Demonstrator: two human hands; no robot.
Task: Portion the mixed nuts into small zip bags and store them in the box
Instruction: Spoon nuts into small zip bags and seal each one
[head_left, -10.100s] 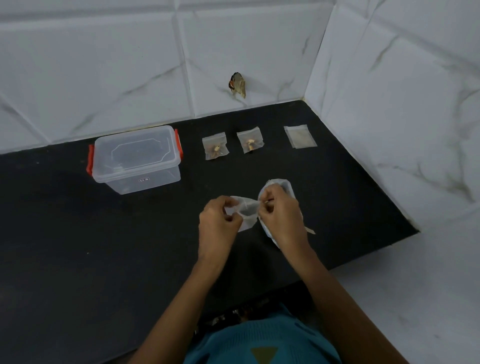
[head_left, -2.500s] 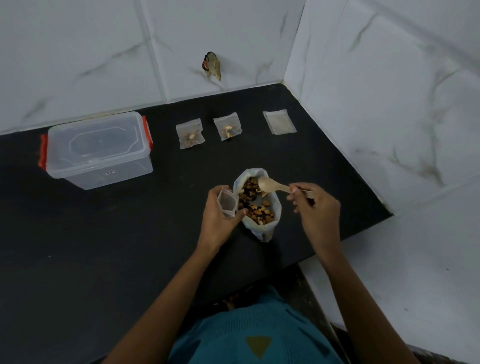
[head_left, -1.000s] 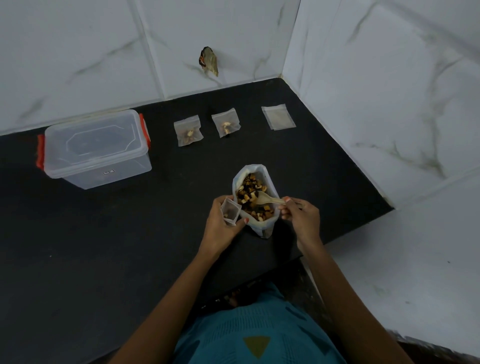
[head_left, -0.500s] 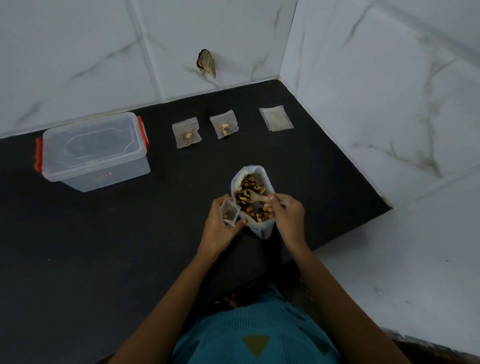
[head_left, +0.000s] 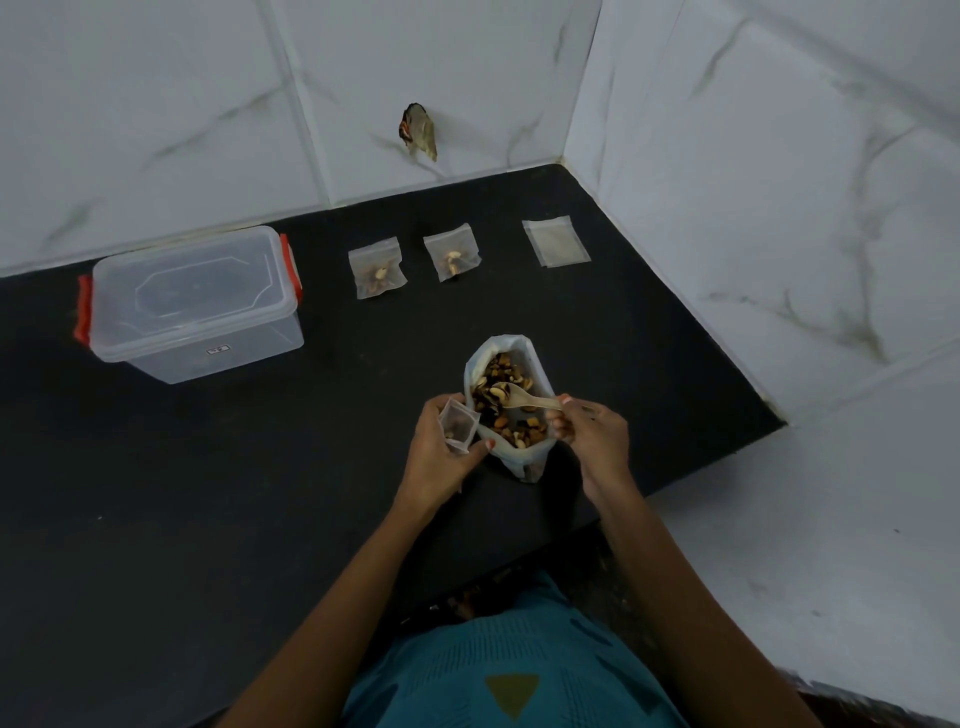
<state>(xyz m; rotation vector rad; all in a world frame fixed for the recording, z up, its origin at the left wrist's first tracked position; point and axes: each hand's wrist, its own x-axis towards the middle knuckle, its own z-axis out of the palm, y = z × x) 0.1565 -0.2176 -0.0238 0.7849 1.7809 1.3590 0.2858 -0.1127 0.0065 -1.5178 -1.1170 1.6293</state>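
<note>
Spoon (head_left: 524, 399) pinched in right hand (head_left: 592, 436) over nut bag (head_left: 511, 410) at frame centre; left hand (head_left: 441, 452) grips limp, light zip bag (head_left: 457, 426), likely best pinched by its rim.

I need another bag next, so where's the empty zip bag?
Head view: the empty zip bag lies on the counter, far right, just right of the two filled bags, near the wall corner.
</note>
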